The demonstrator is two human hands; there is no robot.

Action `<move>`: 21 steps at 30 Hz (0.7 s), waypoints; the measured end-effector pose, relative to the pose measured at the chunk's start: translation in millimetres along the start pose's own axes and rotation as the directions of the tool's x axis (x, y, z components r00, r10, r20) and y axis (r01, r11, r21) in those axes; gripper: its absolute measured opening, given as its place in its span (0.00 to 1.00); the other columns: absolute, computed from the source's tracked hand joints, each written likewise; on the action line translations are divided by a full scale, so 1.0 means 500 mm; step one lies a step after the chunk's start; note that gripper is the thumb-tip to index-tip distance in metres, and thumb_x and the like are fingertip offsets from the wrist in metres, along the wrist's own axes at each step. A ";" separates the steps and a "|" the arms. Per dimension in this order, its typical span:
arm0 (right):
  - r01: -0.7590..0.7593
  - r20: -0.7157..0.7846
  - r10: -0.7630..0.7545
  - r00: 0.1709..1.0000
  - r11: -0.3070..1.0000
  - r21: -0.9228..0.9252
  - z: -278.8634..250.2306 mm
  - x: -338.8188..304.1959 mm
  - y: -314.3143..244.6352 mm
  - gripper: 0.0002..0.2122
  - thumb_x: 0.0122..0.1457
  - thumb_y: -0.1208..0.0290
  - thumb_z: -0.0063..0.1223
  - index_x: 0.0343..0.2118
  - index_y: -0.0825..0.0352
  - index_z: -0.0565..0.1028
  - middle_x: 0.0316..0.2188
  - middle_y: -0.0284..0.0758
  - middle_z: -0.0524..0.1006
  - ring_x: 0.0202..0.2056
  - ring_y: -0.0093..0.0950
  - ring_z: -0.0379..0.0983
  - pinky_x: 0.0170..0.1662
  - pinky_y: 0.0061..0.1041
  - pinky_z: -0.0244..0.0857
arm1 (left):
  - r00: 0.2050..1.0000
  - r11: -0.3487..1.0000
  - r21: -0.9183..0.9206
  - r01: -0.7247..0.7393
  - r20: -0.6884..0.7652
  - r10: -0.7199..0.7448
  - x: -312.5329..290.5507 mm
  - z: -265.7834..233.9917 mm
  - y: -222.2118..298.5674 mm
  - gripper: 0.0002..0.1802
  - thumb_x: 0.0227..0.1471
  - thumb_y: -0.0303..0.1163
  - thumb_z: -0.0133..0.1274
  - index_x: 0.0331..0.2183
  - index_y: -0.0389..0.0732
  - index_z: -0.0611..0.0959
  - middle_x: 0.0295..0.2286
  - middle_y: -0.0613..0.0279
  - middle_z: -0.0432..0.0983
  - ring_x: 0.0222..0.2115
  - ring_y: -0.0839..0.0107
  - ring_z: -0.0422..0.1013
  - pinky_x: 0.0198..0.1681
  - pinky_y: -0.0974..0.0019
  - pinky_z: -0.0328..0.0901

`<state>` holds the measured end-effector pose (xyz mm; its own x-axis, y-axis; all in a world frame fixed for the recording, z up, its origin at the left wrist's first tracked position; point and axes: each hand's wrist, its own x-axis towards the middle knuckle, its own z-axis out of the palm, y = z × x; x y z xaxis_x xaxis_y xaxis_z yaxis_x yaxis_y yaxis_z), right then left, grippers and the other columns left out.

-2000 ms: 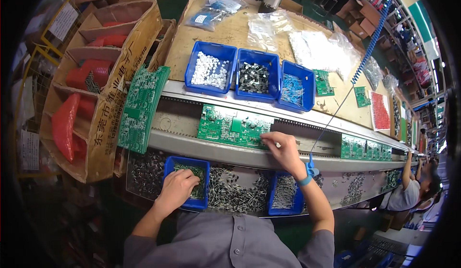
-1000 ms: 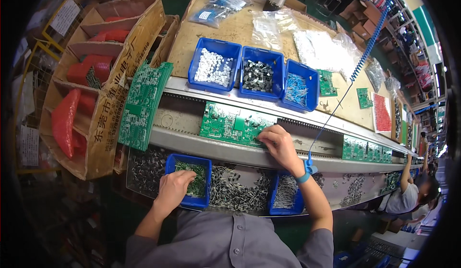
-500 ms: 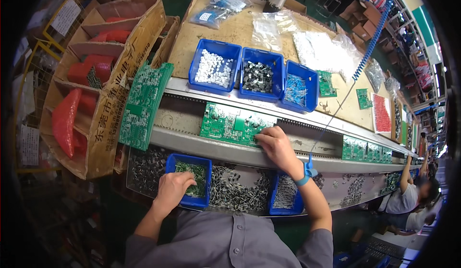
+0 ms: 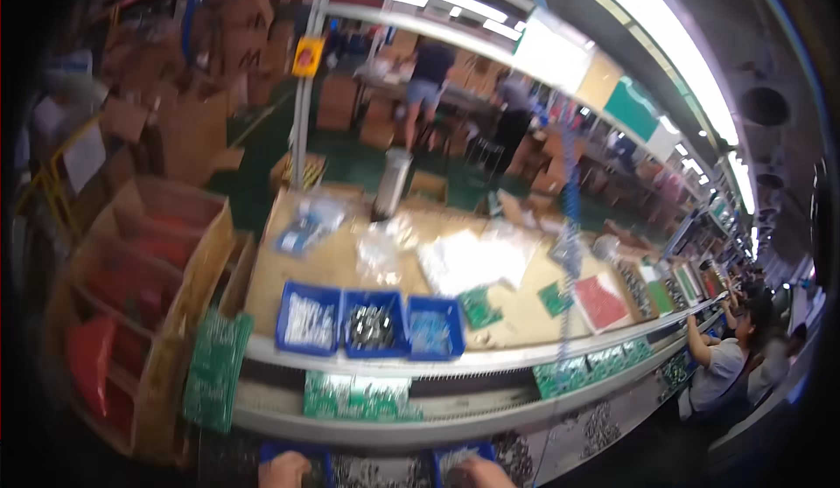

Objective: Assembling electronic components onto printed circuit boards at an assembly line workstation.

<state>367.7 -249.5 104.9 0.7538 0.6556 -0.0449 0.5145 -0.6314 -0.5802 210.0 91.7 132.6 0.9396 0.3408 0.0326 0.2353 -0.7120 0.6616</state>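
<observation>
My left hand (image 4: 284, 469) is at the lower edge, over a blue bin (image 4: 278, 447) of parts; its fingers are blurred and partly cut off. To its right, my right hand (image 4: 486, 472) reaches over another blue bin (image 4: 471, 449), its fingertips smeared and hard to make out. Loose small components (image 4: 381, 470) lie between these bins. Ahead of both hands, a green circuit board (image 4: 359, 395) sits in the conveyor track. Beyond the track stand three blue bins: one with white parts (image 4: 306, 319), one with black parts (image 4: 371, 325), one with blue parts (image 4: 430, 332).
At left, a divided cardboard box (image 4: 188, 331) holds red-wrapped bundles, with upright green boards (image 4: 215, 370) against it. Plastic bags (image 4: 477, 259) and a metal cylinder (image 4: 392, 182) are on the far tabletop. A coiled blue cord (image 4: 570, 173) hangs right of centre. Co-workers (image 4: 722, 361) sit farther right.
The view has tilted upward, bringing in the room beyond. My right hand has left the circuit board and moved back to the right-hand near bin. My left hand stays by the left-hand bin.
</observation>
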 end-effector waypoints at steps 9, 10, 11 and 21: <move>0.124 -0.111 -0.132 0.985 0.989 -0.076 0.059 0.011 0.036 0.04 0.45 0.78 0.49 0.24 0.69 0.75 0.26 0.47 0.74 0.30 0.45 0.71 0.32 0.39 0.66 | 0.999 0.997 -0.082 0.011 -0.049 -0.015 0.016 0.023 -0.022 0.07 0.44 0.31 0.54 0.29 0.43 0.82 0.29 0.51 0.76 0.33 0.51 0.72 0.36 0.56 0.66; 0.105 -0.077 -0.112 0.991 0.991 -0.079 0.064 0.014 0.048 0.03 0.45 0.78 0.49 0.23 0.69 0.74 0.24 0.47 0.73 0.28 0.45 0.71 0.30 0.39 0.65 | 0.994 0.995 -0.102 -0.005 -0.105 -0.006 0.020 0.022 -0.016 0.07 0.42 0.32 0.55 0.28 0.44 0.83 0.28 0.51 0.77 0.33 0.51 0.72 0.36 0.56 0.66; 0.085 -0.041 -0.089 0.995 0.993 -0.082 0.073 0.019 0.064 0.03 0.45 0.78 0.49 0.21 0.69 0.74 0.22 0.47 0.73 0.26 0.45 0.70 0.29 0.39 0.64 | 0.993 0.994 -0.113 0.006 -0.116 -0.020 0.021 0.015 -0.005 0.07 0.42 0.32 0.55 0.28 0.43 0.83 0.27 0.51 0.77 0.32 0.51 0.72 0.36 0.55 0.66; 0.063 0.017 -0.062 0.998 0.994 -0.087 0.009 0.019 -0.012 0.02 0.42 0.78 0.49 0.20 0.70 0.74 0.18 0.48 0.71 0.23 0.46 0.69 0.27 0.40 0.63 | 0.998 0.954 -0.293 -0.062 -0.030 0.056 0.108 -0.051 0.020 0.10 0.44 0.26 0.56 0.33 0.36 0.82 0.32 0.48 0.78 0.34 0.59 0.76 0.39 0.63 0.68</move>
<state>370.1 -237.6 104.2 0.7134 0.7004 -0.0227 0.5948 -0.6224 -0.5088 256.9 118.7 160.1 0.9435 0.3185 0.0919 0.0930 -0.5204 0.8488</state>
